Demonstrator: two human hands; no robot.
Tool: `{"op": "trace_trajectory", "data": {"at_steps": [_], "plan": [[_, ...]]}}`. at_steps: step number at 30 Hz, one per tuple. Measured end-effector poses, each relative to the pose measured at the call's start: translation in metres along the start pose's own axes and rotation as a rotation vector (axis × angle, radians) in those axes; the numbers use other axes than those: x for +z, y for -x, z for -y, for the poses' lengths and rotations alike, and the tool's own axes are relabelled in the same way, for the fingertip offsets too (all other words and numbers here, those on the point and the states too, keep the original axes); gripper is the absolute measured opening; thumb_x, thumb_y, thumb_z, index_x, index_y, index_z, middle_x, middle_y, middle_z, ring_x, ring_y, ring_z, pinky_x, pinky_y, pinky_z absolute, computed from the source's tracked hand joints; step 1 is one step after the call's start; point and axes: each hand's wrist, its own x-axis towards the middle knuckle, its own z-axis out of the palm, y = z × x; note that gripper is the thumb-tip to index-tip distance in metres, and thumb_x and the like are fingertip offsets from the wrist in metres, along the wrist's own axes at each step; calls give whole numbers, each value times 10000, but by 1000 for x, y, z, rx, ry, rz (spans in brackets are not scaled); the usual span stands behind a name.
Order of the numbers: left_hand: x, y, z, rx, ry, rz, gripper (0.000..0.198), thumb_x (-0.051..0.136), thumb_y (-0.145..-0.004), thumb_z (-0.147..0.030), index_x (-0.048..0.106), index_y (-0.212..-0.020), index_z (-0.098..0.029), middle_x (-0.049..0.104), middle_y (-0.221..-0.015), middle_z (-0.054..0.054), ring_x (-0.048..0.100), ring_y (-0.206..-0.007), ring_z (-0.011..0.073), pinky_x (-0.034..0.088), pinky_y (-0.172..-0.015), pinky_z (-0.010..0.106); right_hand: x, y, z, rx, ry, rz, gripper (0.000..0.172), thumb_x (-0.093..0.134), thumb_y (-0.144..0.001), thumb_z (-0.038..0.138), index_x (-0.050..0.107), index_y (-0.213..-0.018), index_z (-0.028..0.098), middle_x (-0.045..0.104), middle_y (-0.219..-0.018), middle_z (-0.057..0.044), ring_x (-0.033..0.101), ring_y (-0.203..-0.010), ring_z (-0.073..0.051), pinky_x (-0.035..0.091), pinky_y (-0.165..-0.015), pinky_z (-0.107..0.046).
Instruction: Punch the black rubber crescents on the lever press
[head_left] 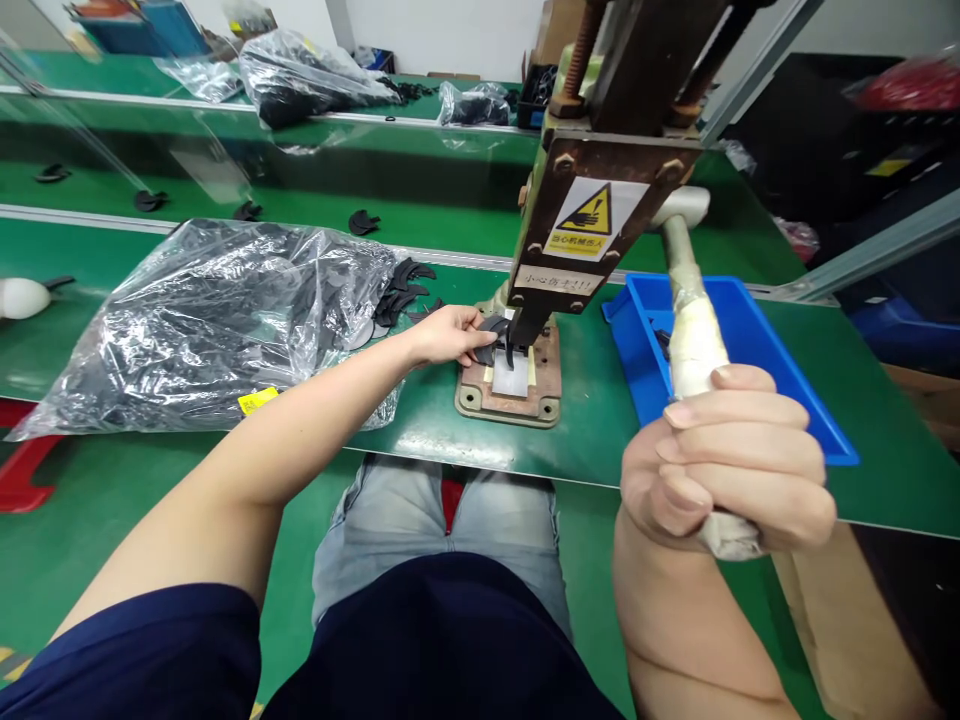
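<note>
The dark curved piece point(489, 340) sits at the foot of the press point(611, 152), close beside the pressing bar point(531, 322) (whether they touch, I cannot tell). At nine o'clock from it, the left hand point(454, 337) pinches it, thumb and fingers nearly together. Good practice here seems to be seating it square and keeping fingertips well outside the bar's path before any pull. At four o'clock, the right hand point(739, 460) closes fully round the wrapped handle point(697, 345). On the bench point(585, 455), a blue bin point(806, 400) lies toward three o'clock, a stuffed bag point(210, 320) toward nine.
</note>
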Motion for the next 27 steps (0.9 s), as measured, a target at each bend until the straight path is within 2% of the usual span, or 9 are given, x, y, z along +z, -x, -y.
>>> {"op": "trace_trajectory", "data": {"at_steps": [10,14,19,22,27], "plan": [[-5,1,8,10,98,27,486,947,-817,-425,540,-780,-161,705,-677,18,667,-541,91,571,-534,195,1,1,-9,-78,-27,-24,476,708,-926,429,415,-602,240,486,-561,48,602,-595,-167,584,-779,-499],[-3,2,5,25,75,47,455,928,-844,-406,552,-793,-155,689,-676,6,660,-544,87,576,-541,203,4,1,-10,-84,-34,-49,532,717,-914,450,364,-589,221,478,-550,57,599,-592,-150,578,-781,-478],[-2,-1,3,33,5,8,447,915,-865,-351,515,-775,-172,670,-649,1,670,-546,101,543,-509,190,6,0,-8,-54,3,-53,563,706,-917,471,331,-592,205,464,-546,65,594,-586,-132,580,-789,-463],[-3,-3,2,19,11,33,434,909,-873,-342,521,-780,-171,675,-656,5,689,-563,110,545,-506,189,10,-1,-12,-105,-15,-102,550,704,-911,468,329,-606,206,402,-526,64,550,-547,-130,569,-754,-446],[-6,-5,8,30,71,81,444,913,-865,-388,538,-792,-160,696,-684,13,674,-542,94,563,-523,197,16,-2,-23,-226,-88,-180,445,713,-899,431,419,-625,241,343,-514,62,468,-487,-130,536,-689,-419]]}}
